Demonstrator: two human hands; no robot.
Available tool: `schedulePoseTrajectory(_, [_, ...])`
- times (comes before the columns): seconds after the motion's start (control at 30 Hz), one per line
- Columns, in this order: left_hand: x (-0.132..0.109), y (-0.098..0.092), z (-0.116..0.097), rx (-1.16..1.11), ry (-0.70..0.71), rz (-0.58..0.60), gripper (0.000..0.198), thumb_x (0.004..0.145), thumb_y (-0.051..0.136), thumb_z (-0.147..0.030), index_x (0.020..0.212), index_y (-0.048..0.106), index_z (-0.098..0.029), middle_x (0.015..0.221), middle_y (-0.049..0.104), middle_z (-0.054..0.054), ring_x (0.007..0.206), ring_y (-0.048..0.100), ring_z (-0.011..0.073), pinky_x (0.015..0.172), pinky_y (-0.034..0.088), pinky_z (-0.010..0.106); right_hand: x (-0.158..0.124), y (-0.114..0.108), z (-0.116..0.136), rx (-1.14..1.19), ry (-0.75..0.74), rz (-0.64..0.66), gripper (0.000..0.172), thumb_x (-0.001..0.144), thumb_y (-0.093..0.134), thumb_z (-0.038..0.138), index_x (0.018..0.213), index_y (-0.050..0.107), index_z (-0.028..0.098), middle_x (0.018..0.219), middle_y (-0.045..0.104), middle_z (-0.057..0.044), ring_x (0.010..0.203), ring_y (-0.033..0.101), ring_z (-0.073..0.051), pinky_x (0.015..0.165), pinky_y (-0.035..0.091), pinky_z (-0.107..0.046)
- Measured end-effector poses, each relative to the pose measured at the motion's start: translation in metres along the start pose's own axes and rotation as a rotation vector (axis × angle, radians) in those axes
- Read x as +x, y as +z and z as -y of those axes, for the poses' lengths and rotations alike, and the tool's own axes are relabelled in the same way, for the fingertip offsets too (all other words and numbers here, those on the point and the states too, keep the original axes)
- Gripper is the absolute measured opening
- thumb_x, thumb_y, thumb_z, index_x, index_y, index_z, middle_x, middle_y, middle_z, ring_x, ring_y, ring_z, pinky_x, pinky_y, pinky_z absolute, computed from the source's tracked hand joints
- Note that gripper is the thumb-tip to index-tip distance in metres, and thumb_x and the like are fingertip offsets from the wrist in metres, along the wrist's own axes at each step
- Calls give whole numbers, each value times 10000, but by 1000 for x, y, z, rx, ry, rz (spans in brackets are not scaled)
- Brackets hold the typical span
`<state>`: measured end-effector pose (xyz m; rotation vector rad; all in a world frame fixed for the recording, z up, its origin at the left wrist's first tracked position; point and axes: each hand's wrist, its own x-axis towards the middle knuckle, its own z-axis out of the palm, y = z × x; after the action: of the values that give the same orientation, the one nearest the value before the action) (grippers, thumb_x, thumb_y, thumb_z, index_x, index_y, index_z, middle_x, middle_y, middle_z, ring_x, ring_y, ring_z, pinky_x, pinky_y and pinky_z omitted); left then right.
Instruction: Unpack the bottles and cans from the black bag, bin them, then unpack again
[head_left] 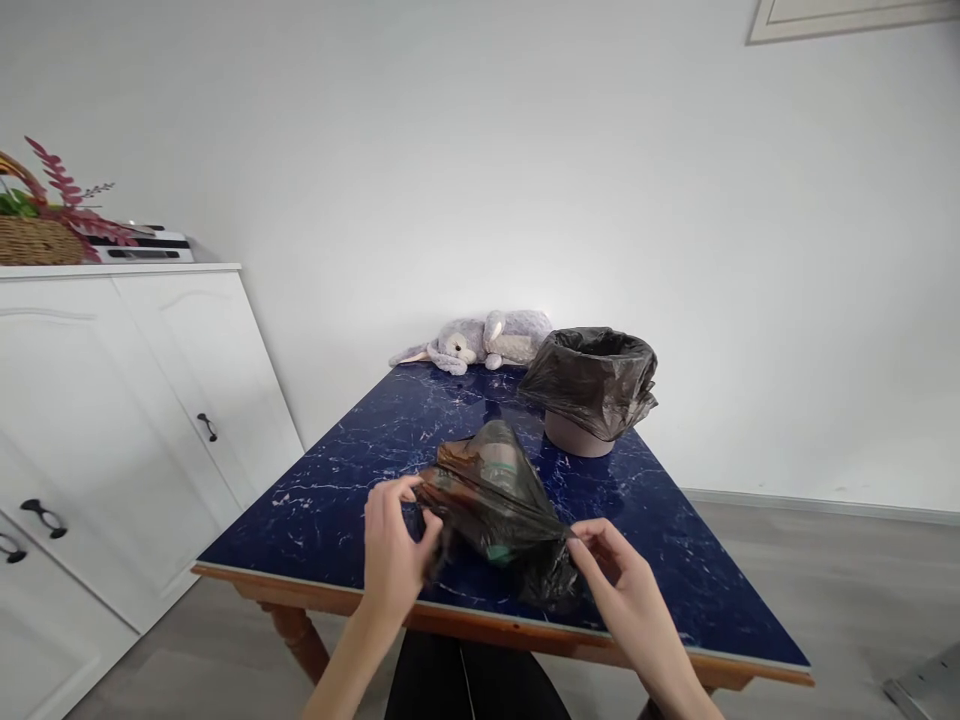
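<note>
A filled dark plastic bag (495,505) lies on the near part of a blue marble-patterned table (337,490). Something with green and brown parts shows through the bag's thin film. My left hand (391,555) pinches the bag's left end between thumb and fingers. My right hand (619,580) pinches the bag's right end near the table's front edge. Further back on the right stands a small round bin (592,395) lined with another dark bag, its mouth open.
A grey plush toy (480,342) lies at the table's far edge against the white wall. A white cabinet (112,420) stands to the left, carrying a wicker basket with red leaves (37,225). Grey floor lies to the right.
</note>
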<state>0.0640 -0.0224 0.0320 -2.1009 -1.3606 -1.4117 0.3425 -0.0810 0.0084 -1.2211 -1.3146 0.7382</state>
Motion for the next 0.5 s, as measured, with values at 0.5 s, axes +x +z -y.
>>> schedulePoseTrajectory(0.5, [-2, 19, -49, -90, 45, 290, 207, 946, 607, -140, 1119, 561, -245, 1045, 655, 57, 981, 654, 276, 865, 523, 427, 8, 0, 62, 56, -80, 88, 361, 1004, 600, 590, 978, 655, 234, 811, 566, 1, 741, 529, -164, 681, 449, -248])
